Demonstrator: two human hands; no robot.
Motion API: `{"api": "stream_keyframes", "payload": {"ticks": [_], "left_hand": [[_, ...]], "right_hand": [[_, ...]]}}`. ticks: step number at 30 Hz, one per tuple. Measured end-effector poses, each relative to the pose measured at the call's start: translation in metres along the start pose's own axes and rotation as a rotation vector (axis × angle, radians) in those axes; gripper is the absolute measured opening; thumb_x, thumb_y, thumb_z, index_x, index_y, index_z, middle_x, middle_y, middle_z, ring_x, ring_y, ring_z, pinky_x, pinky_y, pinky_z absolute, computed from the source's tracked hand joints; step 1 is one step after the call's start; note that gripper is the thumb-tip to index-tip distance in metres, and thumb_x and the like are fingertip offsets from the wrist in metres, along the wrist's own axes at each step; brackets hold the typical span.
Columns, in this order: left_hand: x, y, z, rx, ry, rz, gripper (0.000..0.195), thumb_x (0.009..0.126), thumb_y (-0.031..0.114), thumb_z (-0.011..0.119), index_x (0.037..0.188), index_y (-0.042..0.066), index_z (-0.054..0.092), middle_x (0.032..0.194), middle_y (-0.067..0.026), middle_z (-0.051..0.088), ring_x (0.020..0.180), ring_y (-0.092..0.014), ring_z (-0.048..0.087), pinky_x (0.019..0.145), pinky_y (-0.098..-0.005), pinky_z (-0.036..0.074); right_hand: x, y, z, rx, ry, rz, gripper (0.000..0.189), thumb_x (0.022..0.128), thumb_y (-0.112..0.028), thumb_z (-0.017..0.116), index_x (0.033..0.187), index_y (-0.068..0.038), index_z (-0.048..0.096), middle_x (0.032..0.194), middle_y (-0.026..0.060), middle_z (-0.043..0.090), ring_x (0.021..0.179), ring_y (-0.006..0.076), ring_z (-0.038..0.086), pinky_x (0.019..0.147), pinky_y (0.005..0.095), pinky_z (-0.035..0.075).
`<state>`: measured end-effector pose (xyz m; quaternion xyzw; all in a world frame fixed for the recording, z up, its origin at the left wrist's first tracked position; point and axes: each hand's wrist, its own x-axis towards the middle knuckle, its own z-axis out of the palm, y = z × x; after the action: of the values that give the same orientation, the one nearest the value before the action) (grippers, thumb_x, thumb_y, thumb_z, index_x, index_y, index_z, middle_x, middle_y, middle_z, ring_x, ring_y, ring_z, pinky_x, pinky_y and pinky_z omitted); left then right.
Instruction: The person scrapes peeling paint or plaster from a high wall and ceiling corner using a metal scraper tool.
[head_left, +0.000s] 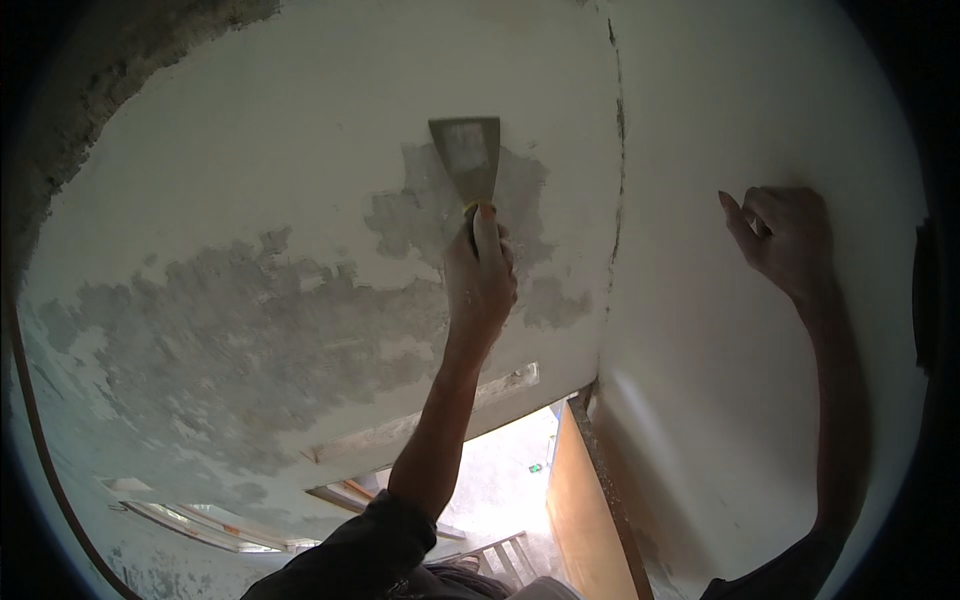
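My left hand (480, 281) grips the dark handle of a putty knife (465, 154). Its wide metal blade points up and lies on or very close to the white plastered surface (315, 135). Behind the blade and hand is a grey bare patch (525, 187) where the white coat is gone, with ragged edges. A larger grey patch (247, 337) spreads to the left. Against the white wall (697, 300) on the right, my right hand (791, 232) is curled with its thumb held out, and nothing shows in it.
A dark, broken crack (619, 150) runs along the corner between the two surfaces. Below are a bright opening (502, 480), a tan panel (577, 495) and a ladder (510, 559). A brown cable or hose (37, 442) curves along the left rim. Rough, dark material (112, 82) borders the upper left.
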<state>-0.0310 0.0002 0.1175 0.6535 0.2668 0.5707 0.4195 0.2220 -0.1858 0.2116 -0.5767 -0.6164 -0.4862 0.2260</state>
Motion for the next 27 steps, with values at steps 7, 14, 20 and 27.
{"api": "stream_keyframes", "payload": {"ticks": [7,14,20,27], "left_hand": [[-0.022,0.016,0.005,-0.143,0.033,-0.163,0.038,0.102,0.041,0.037,0.077,0.013,0.044,0.054,0.0071,0.035,0.037,-0.001,0.031,0.032,-0.0212,0.025],[-0.035,-0.041,0.004,-0.171,-0.061,-0.013,0.039,0.102,0.041,0.037,0.079,0.009,0.044,0.06,0.0015,0.044,0.04,-0.005,0.042,0.034,-0.023,0.034],[-0.001,-0.002,0.006,-0.226,-0.122,-0.086,0.038,0.102,0.039,0.039,0.076,0.012,0.041,0.054,0.0063,0.034,0.035,-0.003,0.031,0.029,-0.0225,0.023],[-0.038,-0.023,0.013,-0.227,0.013,-0.295,0.037,0.101,0.038,0.04,0.076,0.011,0.039,0.053,0.0061,0.034,0.036,-0.002,0.03,0.03,-0.0218,0.023]], "right_hand": [[-0.001,0.0,-0.007,-0.031,-0.045,0.026,0.034,0.083,-0.025,0.069,0.057,-0.008,0.055,0.047,0.0057,0.051,0.037,0.0179,0.047,0.044,0.0324,0.041],[-0.007,0.0,0.001,-0.074,-0.092,0.06,0.035,0.086,-0.03,0.067,0.061,-0.008,0.057,0.048,0.0065,0.052,0.041,0.0192,0.051,0.05,0.0347,0.044],[0.0,-0.005,0.001,-0.111,-0.113,0.086,0.036,0.086,-0.033,0.065,0.062,-0.007,0.059,0.05,0.0067,0.055,0.042,0.0214,0.052,0.052,0.0358,0.045],[-0.004,0.0,0.001,-0.135,-0.118,0.08,0.036,0.086,-0.032,0.065,0.062,-0.006,0.059,0.052,0.0077,0.057,0.043,0.0221,0.054,0.052,0.0362,0.046]]}}
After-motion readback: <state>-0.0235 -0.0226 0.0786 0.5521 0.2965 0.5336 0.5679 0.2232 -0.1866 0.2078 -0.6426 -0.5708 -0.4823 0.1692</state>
